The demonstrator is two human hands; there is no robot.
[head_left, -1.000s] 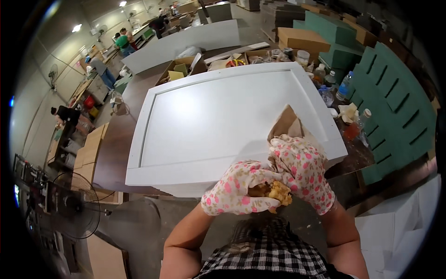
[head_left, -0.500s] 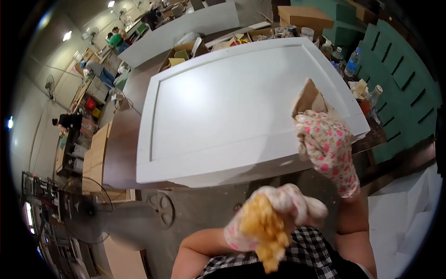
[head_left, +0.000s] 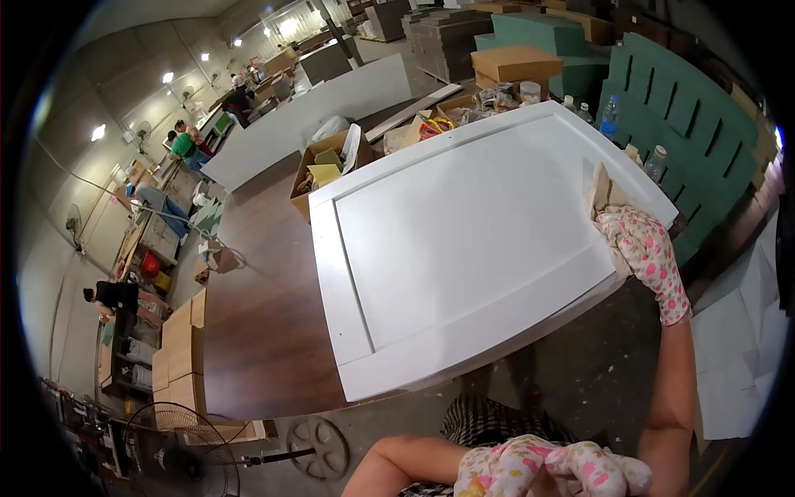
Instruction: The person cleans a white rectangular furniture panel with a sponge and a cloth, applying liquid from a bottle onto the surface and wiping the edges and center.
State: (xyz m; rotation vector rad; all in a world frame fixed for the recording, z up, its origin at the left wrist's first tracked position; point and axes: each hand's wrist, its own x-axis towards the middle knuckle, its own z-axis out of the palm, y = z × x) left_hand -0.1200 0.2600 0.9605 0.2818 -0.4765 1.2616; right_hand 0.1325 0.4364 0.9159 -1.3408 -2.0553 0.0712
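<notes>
A white framed panel point(head_left: 472, 240) with a recessed middle lies tilted across a dark brown table point(head_left: 261, 331). At its right side, my right hand point(head_left: 642, 244), in a flowered glove, presses a folded beige cloth point(head_left: 602, 190) onto the frame. Its fingers are closed round the cloth. My left hand point(head_left: 551, 472), also in a flowered glove, is low at the bottom edge near my body, away from the panel. Its fingers are curled. Only a trace of the crumpled yellow wad in it shows; the rest is hidden.
Behind the panel stand an open carton point(head_left: 305, 178), a closed cardboard box point(head_left: 517, 65) and bottles point(head_left: 610, 116). Green slotted boards point(head_left: 687, 124) rise at the right. A standing fan point(head_left: 182, 455) is at the lower left. Several people work at far-left benches.
The view has swung, so the panel sits farther right and turned. My left hand has dropped toward the bottom edge, its yellow wad nearly out of sight. My right hand still holds the cloth on the panel.
</notes>
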